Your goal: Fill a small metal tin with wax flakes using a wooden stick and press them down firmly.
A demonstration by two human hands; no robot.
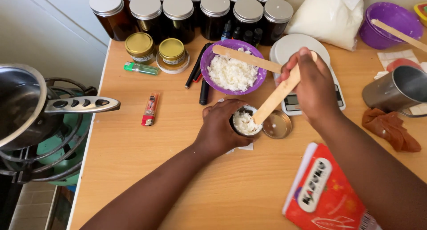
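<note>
My left hand (219,127) wraps around a small round tin (246,122) filled with white flaky wax on the wooden table (147,159). My right hand (314,88) grips a flat wooden stick (278,96) whose lower end pokes into the wax in the tin. The tin's silver lid (277,124) lies right beside it. Behind the tin sits a purple bowl (233,67) of the same white flakes with another wooden stick (246,58) resting across its rim.
Dark jars with silver lids (178,14) line the back edge. Two gold-lidded tins (155,48), a green lighter (141,68), a red lighter (150,109), a white scale (297,74), a metal pitcher (397,91), an orange cloth (391,129) and a red notebook (327,195) surround me. A pot (26,106) sits left on a burner.
</note>
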